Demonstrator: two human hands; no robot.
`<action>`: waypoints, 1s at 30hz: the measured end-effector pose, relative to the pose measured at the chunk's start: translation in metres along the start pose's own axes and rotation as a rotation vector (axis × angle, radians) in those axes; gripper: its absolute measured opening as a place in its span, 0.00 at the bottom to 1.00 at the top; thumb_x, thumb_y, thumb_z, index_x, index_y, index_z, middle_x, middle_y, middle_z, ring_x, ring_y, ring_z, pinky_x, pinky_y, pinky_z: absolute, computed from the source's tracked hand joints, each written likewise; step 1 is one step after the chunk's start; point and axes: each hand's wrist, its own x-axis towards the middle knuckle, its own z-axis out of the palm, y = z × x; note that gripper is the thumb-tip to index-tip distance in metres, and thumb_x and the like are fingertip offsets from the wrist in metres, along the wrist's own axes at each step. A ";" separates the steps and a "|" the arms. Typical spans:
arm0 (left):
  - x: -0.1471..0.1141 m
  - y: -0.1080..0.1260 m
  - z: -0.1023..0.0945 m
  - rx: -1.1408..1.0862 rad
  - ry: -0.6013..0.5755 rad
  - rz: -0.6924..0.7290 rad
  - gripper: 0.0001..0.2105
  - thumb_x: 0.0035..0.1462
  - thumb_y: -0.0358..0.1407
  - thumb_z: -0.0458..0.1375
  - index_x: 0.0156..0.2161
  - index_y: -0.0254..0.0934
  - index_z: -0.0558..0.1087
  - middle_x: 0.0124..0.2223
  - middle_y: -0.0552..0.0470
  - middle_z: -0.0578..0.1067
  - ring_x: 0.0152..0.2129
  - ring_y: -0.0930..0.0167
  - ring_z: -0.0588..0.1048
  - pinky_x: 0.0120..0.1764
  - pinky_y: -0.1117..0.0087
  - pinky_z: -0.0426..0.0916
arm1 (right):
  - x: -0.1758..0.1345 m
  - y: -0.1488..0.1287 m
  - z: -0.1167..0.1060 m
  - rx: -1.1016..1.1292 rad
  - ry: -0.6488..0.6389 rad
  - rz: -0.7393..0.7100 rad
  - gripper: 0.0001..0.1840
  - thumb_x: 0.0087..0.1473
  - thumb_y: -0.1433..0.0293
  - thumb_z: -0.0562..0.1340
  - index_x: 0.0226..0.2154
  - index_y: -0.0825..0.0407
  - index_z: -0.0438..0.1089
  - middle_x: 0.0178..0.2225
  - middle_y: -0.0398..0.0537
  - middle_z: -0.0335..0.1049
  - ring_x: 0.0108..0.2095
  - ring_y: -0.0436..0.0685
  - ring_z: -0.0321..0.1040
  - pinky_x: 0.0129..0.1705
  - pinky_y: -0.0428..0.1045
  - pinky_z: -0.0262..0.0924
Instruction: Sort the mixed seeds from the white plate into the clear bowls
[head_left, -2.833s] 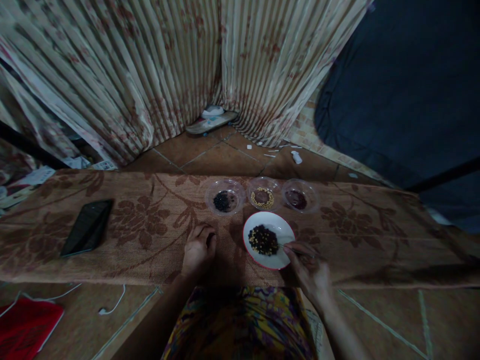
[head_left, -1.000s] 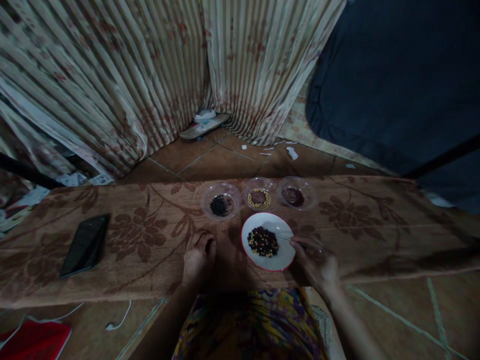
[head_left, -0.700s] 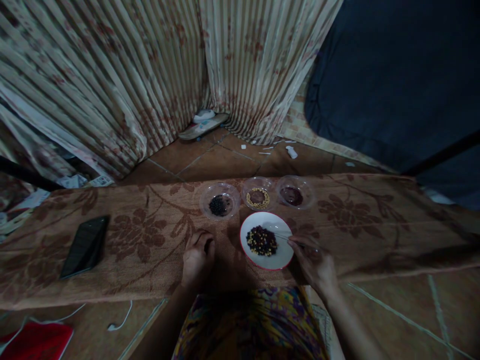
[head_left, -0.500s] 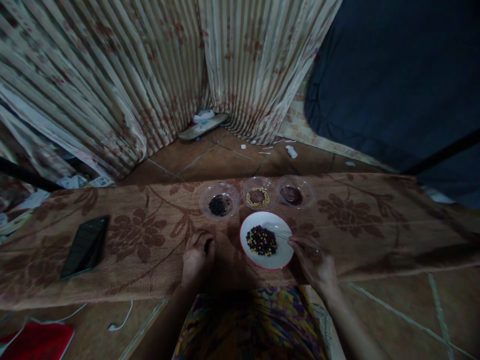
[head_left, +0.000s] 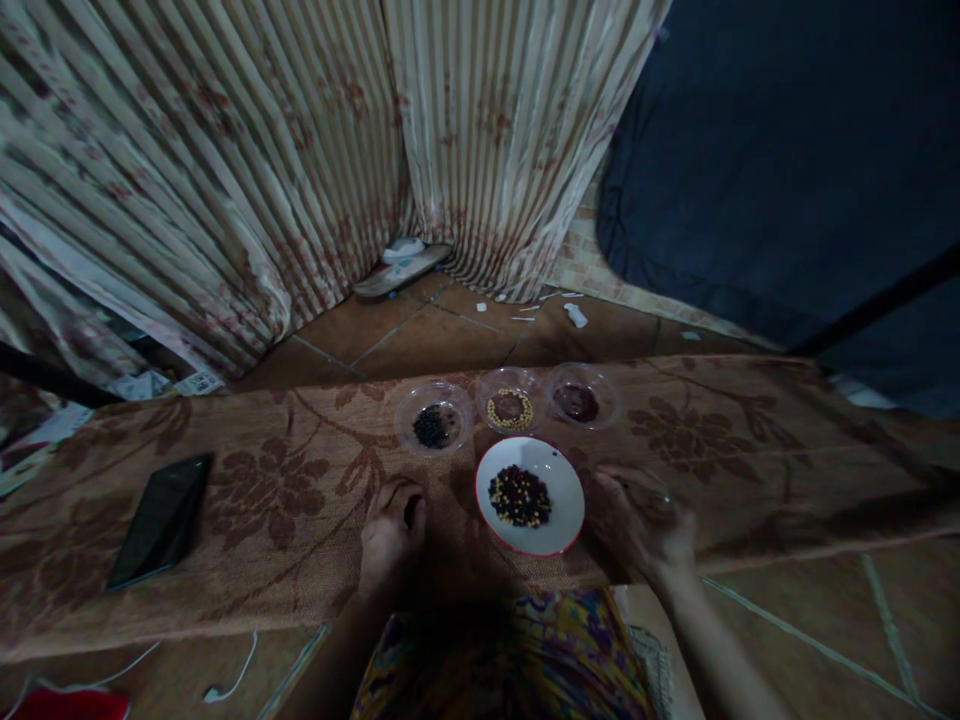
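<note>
A white bowl with a red rim (head_left: 566, 500) holds a heap of mixed dark and yellow beans (head_left: 520, 497). One dark bean (head_left: 555, 453) lies apart on its far inner side. Just right of the bowl, my right hand (head_left: 645, 525) is closed on thin metal tweezers (head_left: 656, 494), mostly hidden by the fingers and blurred. My left hand (head_left: 392, 525) rests on the cloth left of the bowl, curled in a loose fist. Behind the bowl stand three clear plastic bowls: one with black beans (head_left: 430, 426), one with yellow beans (head_left: 510, 410), one with dark red beans (head_left: 576, 403).
A patterned brown cloth (head_left: 277, 490) covers the narrow table. A dark phone or tablet (head_left: 160, 520) lies at the left. Beyond the table are striped curtains (head_left: 480, 130), a skateboard (head_left: 401, 272) and small white litter (head_left: 575, 315) on the tiled floor.
My right hand has drawn the tweezers back rightward, out of the white bowl. A dark bean now shows apart near the bowl's far rim. The view has shifted slightly; my left hand stays put.
</note>
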 end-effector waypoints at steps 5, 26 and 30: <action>0.000 -0.004 0.000 0.008 0.026 0.019 0.09 0.61 0.39 0.52 0.41 0.42 0.75 0.44 0.48 0.76 0.43 0.64 0.74 0.48 0.62 0.71 | 0.057 0.010 -0.006 -0.037 0.228 -0.076 0.13 0.54 0.59 0.65 0.28 0.51 0.77 0.31 0.50 0.79 0.33 0.58 0.75 0.37 0.52 0.69; 0.000 0.002 -0.002 0.002 -0.015 0.008 0.09 0.61 0.37 0.52 0.42 0.40 0.74 0.45 0.48 0.76 0.44 0.65 0.74 0.50 0.63 0.69 | -0.028 -0.007 0.001 0.160 -0.178 0.162 0.14 0.52 0.56 0.68 0.29 0.50 0.78 0.32 0.51 0.78 0.34 0.60 0.75 0.35 0.52 0.71; 0.000 0.003 -0.003 0.007 -0.010 -0.004 0.09 0.60 0.37 0.53 0.42 0.41 0.74 0.45 0.48 0.76 0.44 0.65 0.74 0.49 0.63 0.70 | -0.028 -0.009 0.006 0.123 -0.213 0.107 0.13 0.55 0.57 0.66 0.30 0.48 0.78 0.34 0.50 0.78 0.36 0.58 0.76 0.37 0.51 0.72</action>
